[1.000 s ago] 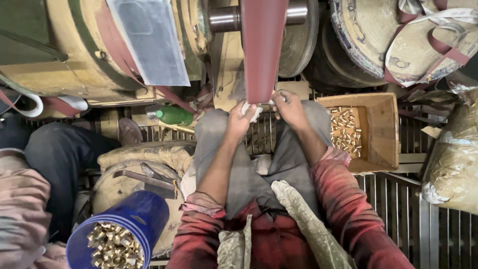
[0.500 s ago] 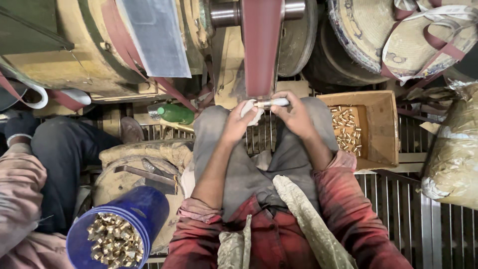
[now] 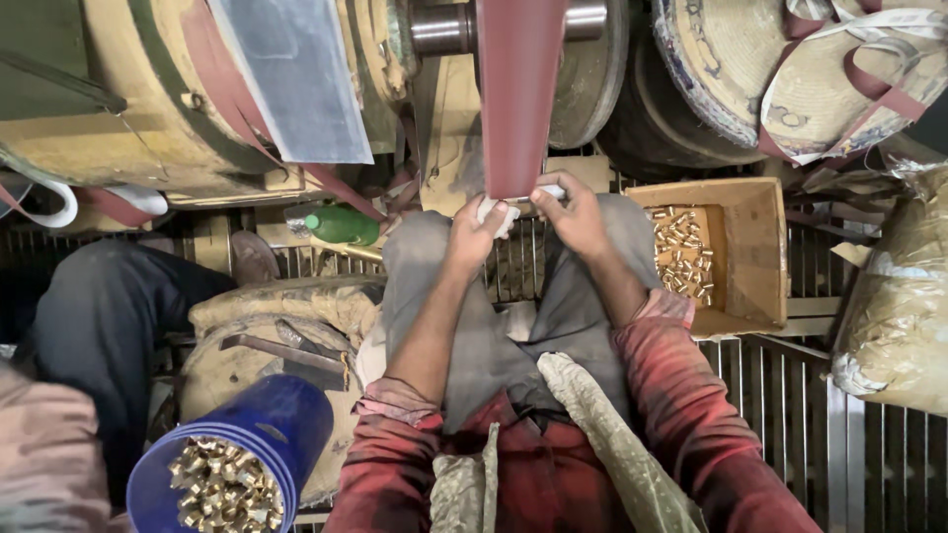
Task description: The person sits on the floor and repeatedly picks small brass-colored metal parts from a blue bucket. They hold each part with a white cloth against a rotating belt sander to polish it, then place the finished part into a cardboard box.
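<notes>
Both my hands are raised in front of my knees, pressing a small pale metal piece (image 3: 543,192) against the lower end of a dark red sanding belt (image 3: 518,94). My left hand (image 3: 476,235) grips it through a bit of white cloth (image 3: 494,209). My right hand (image 3: 575,217) holds the piece's other end with thumb and fingers. The piece lies crosswise at the belt's bottom edge and is mostly hidden by my fingers.
A cardboard box (image 3: 755,252) with several small brass parts stands at my right. A blue bucket (image 3: 252,449) full of brass parts sits at lower left. A green bottle (image 3: 341,225) lies left of my knee. Another person's leg (image 3: 109,316) is at the left. Metal floor grating (image 3: 869,464).
My hands have stayed at the belt; the right hand turned the piece from hidden to lying crosswise, then tucked it closer under the belt's edge.
</notes>
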Motion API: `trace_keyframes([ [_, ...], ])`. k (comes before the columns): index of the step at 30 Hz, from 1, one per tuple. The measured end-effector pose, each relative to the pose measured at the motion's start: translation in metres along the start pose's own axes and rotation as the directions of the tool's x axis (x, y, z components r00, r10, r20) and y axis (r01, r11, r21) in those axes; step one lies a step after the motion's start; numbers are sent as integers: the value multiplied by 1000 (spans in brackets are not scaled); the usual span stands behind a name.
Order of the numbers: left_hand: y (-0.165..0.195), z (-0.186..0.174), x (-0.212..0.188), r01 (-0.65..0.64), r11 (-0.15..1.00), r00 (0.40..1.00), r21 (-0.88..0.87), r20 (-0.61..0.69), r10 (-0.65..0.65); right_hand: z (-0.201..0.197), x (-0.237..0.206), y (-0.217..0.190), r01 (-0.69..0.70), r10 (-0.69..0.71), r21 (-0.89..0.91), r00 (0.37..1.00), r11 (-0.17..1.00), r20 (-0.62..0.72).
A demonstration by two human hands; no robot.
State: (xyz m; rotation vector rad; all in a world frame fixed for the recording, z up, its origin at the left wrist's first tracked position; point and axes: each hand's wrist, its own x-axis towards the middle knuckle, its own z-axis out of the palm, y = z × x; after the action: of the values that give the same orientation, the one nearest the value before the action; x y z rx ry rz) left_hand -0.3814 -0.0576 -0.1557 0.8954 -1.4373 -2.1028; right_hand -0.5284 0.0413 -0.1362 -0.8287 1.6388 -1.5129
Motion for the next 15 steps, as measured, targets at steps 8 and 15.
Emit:
trace_keyframes([
  [8,0,1,1,0,1000,1000,-24,-4,0,1,12,-1,-98,98,14,995,995,-27],
  [15,6,2,1,-1,1000,1000,12,-16,1,3,16,-3,-182,188,157,982,971,-24],
])
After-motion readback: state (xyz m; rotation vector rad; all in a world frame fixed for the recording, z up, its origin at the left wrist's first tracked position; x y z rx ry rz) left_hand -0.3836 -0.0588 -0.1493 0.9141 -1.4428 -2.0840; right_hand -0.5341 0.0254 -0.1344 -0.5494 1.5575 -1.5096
